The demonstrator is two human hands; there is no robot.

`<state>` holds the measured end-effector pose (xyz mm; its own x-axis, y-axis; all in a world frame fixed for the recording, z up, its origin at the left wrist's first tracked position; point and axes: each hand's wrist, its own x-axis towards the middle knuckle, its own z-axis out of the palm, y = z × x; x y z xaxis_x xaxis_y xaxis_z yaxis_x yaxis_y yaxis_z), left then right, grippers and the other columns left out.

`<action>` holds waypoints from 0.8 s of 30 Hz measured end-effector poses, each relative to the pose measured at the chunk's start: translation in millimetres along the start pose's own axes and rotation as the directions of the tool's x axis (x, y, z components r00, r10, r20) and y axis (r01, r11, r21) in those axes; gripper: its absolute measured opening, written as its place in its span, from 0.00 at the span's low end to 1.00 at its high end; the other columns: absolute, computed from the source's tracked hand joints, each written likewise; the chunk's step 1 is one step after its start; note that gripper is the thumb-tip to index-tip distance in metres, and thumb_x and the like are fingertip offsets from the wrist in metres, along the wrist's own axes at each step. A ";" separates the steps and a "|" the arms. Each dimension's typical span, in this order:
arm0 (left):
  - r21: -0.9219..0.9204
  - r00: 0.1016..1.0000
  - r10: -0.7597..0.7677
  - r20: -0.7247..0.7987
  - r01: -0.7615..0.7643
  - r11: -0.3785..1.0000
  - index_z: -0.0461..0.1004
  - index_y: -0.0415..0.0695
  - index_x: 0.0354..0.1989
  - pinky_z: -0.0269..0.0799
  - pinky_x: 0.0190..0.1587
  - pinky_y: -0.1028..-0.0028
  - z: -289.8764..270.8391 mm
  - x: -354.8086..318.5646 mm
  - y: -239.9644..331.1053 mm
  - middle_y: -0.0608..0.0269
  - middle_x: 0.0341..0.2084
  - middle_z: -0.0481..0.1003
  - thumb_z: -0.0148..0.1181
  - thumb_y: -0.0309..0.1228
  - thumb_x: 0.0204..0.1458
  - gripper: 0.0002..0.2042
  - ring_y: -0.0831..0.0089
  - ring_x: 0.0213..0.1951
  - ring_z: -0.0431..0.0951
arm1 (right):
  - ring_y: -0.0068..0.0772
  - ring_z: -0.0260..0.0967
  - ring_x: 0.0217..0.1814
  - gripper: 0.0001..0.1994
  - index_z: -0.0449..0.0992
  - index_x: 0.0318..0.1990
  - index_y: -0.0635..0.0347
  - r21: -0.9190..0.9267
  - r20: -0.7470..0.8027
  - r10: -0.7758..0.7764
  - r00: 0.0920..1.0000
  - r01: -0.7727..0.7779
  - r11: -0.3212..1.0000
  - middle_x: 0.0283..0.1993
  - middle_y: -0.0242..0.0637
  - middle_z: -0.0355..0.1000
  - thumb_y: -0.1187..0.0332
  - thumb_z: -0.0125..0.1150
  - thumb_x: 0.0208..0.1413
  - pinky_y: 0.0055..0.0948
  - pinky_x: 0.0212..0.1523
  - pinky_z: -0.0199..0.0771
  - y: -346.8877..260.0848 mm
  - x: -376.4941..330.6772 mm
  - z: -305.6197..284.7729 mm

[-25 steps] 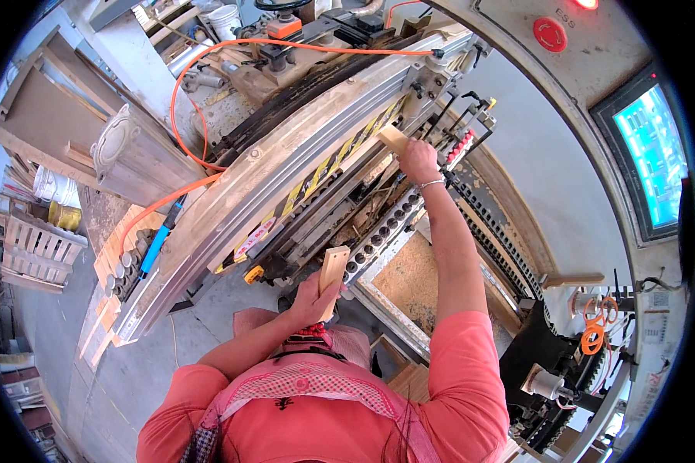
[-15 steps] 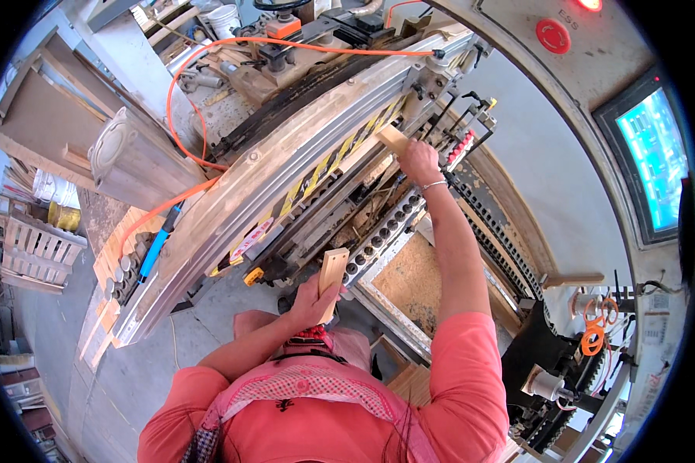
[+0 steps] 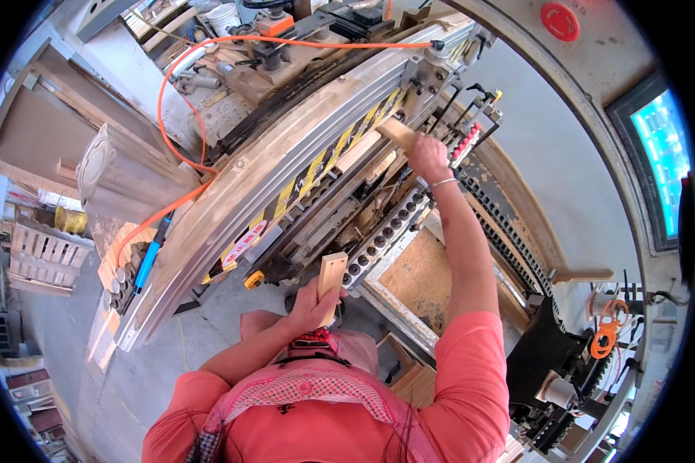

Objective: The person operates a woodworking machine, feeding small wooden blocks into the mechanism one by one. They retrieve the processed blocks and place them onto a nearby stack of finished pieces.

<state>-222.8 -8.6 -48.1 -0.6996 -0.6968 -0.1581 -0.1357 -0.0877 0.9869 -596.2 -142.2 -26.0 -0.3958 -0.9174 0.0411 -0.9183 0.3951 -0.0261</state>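
My left hand (image 3: 310, 305), held close to my body, is closed around a short wooden block (image 3: 331, 279). The block stands nearly upright and small dark holes show near its top end. With my arm stretched forward, my right hand (image 3: 430, 159) grips one end of another flat wooden piece (image 3: 396, 133). That piece lies over the machine's inner rails, close to the beam with yellow-and-black striped tape (image 3: 309, 179). Whether it touches the machine I cannot tell. My right fingertips are partly hidden.
A row of dark round rollers or cups (image 3: 386, 233) runs below my right hand. An orange hose (image 3: 301, 43) crosses the long beam (image 3: 239, 166). On the right are a red stop button (image 3: 560, 21), a lit screen (image 3: 662, 162) and a black toothed chain (image 3: 510, 231).
The whole view has shifted slightly. My right hand has moved a little to the right with its wooden piece. The left hand still holds its block in about the same place.
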 end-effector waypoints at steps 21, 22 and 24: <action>-0.097 1.000 -0.031 -0.002 0.031 0.995 0.66 0.34 0.42 0.70 0.33 0.77 2.5 -0.7 -3.5 0.60 0.31 0.74 0.47 0.34 0.56 0.14 0.77 0.30 0.73 | 0.46 0.73 0.35 0.13 0.74 0.29 0.63 0.077 -0.044 0.017 0.999 -0.014 0.997 0.31 0.47 0.74 0.62 0.61 0.40 0.38 0.36 0.73 4.5 6.8 -0.6; -0.119 0.999 -0.039 -0.015 0.037 0.992 0.66 0.34 0.42 0.70 0.34 0.77 3.8 -0.5 -3.0 0.60 0.31 0.74 0.48 0.35 0.55 0.14 0.77 0.30 0.73 | 0.45 0.73 0.35 0.12 0.75 0.29 0.63 0.083 -0.057 0.014 0.998 -0.009 0.997 0.31 0.47 0.74 0.64 0.60 0.39 0.37 0.36 0.74 4.1 6.4 -0.9; -0.138 0.998 -0.051 -0.030 0.046 0.989 0.67 0.35 0.42 0.70 0.34 0.77 5.7 -1.0 -2.2 0.60 0.31 0.74 0.48 0.35 0.55 0.14 0.77 0.30 0.73 | 0.44 0.73 0.35 0.09 0.76 0.28 0.61 0.092 -0.084 0.007 0.996 0.001 0.996 0.30 0.46 0.74 0.67 0.58 0.37 0.36 0.36 0.74 3.8 5.3 -1.2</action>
<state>-225.8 -3.6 -50.3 -0.6704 -0.7126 -0.2069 -0.0697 -0.2171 0.9737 -601.8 -145.5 -24.7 -0.4014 -0.9073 0.1249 -0.9140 0.3881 -0.1182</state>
